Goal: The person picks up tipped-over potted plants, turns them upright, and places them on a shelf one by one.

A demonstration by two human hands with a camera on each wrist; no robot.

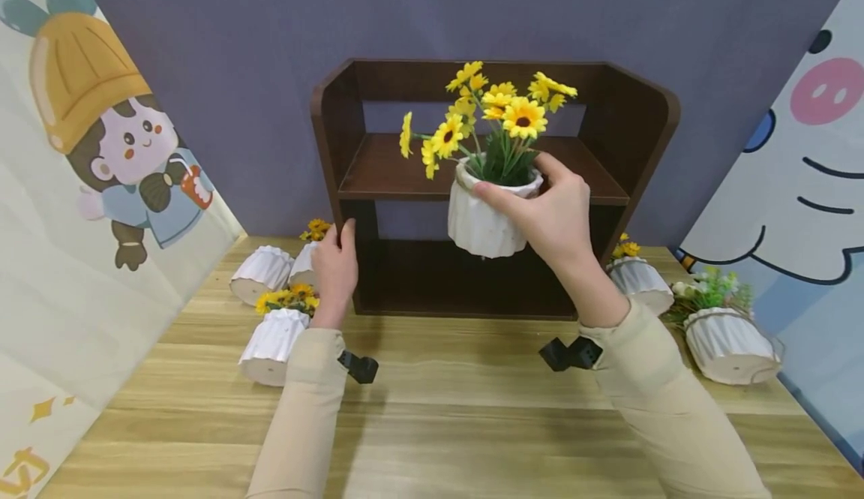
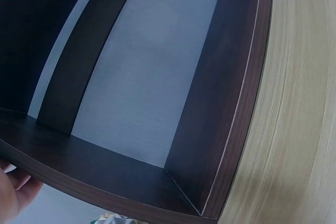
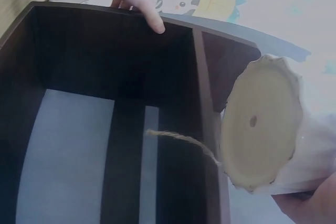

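Note:
My right hand (image 1: 560, 217) holds a white ridged flower pot (image 1: 486, 217) by its rim, thumb on the near side. Yellow artificial sunflowers (image 1: 499, 120) stand up out of it. The pot is in the air before the middle board of a dark brown two-tier shelf (image 1: 482, 167). From the right wrist view, the pot's round base (image 3: 257, 124) shows a small hole, and a twine end (image 3: 181, 137) hangs loose. My left hand (image 1: 335, 266) grips the shelf's left side panel, thumb inside and fingers outside; only part of that hand (image 2: 16, 192) appears in the left wrist view.
Several white pots lie tipped on the wooden table (image 1: 445, 409): a pot (image 1: 262, 274) and a flowered pot (image 1: 273, 345) at left, a pot (image 1: 637, 281) and a greenery pot (image 1: 729, 341) at right. A grey-purple wall (image 1: 223, 49) stands behind the shelf.

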